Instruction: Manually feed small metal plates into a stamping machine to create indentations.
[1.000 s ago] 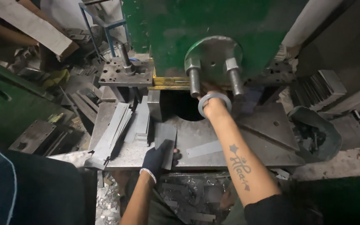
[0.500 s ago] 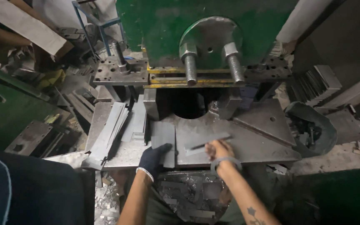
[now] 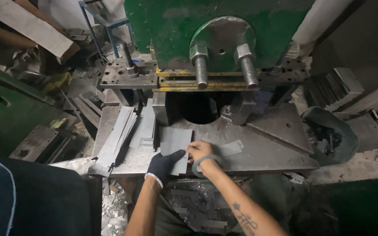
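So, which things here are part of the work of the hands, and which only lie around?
In use:
- left hand, dark glove, on the flat grey metal sheet
- right hand, bare, touching the same sheet
- press table under them

Lying about:
- pile of long metal strips
- small metal strip
- scrap offcuts below the table
- dark bucket

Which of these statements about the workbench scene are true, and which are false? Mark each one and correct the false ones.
1. The left hand wears a dark glove. True.
2. The right hand is gloved too. False: it is bare, with a band at the wrist.
3. Both hands meet at a flat grey metal sheet on the steel table. True.
4. The press behind is red. False: it is green.
5. Long metal strips lie left of the hands. True.
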